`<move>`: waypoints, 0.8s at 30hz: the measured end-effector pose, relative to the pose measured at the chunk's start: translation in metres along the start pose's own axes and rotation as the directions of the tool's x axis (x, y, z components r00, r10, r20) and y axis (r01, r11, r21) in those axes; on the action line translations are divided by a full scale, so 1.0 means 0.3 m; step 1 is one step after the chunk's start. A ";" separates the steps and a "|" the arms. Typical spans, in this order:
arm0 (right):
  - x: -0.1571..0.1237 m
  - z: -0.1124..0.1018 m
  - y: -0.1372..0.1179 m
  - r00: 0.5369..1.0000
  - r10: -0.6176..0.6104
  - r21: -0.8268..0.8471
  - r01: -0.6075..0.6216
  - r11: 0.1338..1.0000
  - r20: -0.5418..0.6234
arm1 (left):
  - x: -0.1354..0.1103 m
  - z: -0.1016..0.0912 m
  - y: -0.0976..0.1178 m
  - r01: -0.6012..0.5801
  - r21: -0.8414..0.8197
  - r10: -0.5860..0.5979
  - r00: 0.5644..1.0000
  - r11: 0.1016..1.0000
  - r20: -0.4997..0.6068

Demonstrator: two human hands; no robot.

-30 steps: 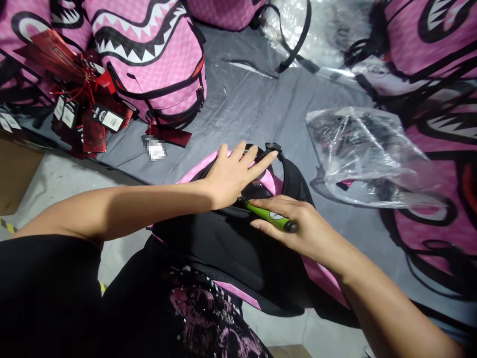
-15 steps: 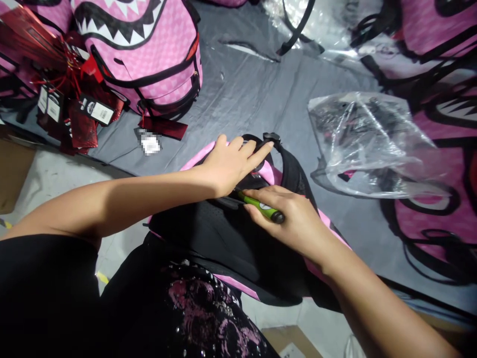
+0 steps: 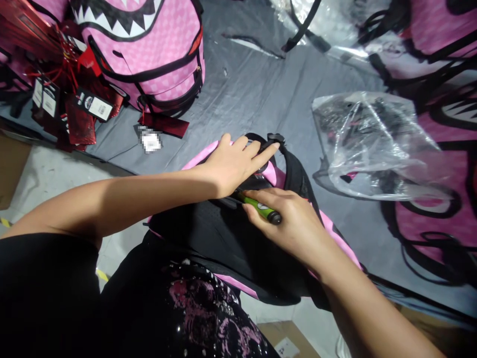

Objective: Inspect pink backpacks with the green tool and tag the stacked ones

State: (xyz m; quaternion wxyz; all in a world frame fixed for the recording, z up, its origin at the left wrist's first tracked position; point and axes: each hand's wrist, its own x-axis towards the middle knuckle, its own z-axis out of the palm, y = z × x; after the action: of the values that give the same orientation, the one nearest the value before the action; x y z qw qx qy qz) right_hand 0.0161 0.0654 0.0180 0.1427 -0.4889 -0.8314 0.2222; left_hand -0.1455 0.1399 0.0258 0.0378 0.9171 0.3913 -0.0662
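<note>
A black and pink backpack (image 3: 223, 243) lies with its black padded side up, at the table's edge and against my lap. My left hand (image 3: 234, 161) rests on its upper part, palm down and fingers spread, close to the black shoulder strap (image 3: 300, 174). My right hand (image 3: 286, 214) is closed around a green-handled tool (image 3: 261, 208) with a black end. The tool's front end points left, low over the black fabric beside my left wrist. Its tip is partly hidden, so its exact kind does not show.
A pink shark-mouth backpack (image 3: 149, 54) stands at the upper left. Red packets with black tags (image 3: 95, 105) lie beside it. A clear plastic bag (image 3: 372, 144) is right of my hands, with more pink backpacks (image 3: 443, 174) beyond. A cardboard box (image 3: 294, 338) sits on the floor.
Both hands keep nearly the same pose on the backpack. The view has shifted slightly, and my right hand with the green-handled tool has barely moved.
</note>
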 end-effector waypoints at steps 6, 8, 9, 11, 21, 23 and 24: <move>-0.006 -0.002 -0.012 0.999 0.029 -0.028 -0.030 0.999 -0.036 | -0.006 0.014 -0.005 0.003 -0.041 -0.004 1.000 0.999 -0.029; -0.011 -0.002 -0.014 0.997 0.054 -0.061 -0.057 0.997 -0.056 | -0.009 0.016 -0.007 0.000 -0.062 -0.003 0.999 0.998 -0.039; -0.012 -0.002 -0.015 0.996 0.056 -0.051 -0.060 0.997 -0.065 | -0.011 0.017 -0.008 0.000 -0.067 -0.003 0.999 0.998 -0.044; -0.015 0.001 -0.019 0.996 0.060 -0.003 -0.060 0.998 -0.067 | -0.013 0.019 -0.009 0.003 -0.065 -0.007 0.999 0.998 -0.052; -0.018 0.069 -0.065 0.959 0.204 0.089 -0.190 0.978 -0.197 | -0.023 0.006 -0.005 0.016 0.039 -0.015 0.999 0.999 -0.031; -0.020 0.075 -0.069 0.951 0.215 0.083 -0.202 0.976 -0.221 | -0.025 0.001 -0.005 0.013 0.052 -0.011 1.000 0.999 -0.029; -0.021 0.078 -0.070 0.952 0.210 0.105 -0.191 0.976 -0.223 | -0.026 0.000 -0.005 0.012 0.054 -0.011 0.999 0.998 -0.031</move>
State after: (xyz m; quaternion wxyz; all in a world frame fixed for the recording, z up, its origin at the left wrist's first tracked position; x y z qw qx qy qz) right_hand -0.0072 0.0457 0.0085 0.2356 -0.5870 -0.7453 0.2107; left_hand -0.1519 0.1355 0.0269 0.0067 0.9164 0.3952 -0.0629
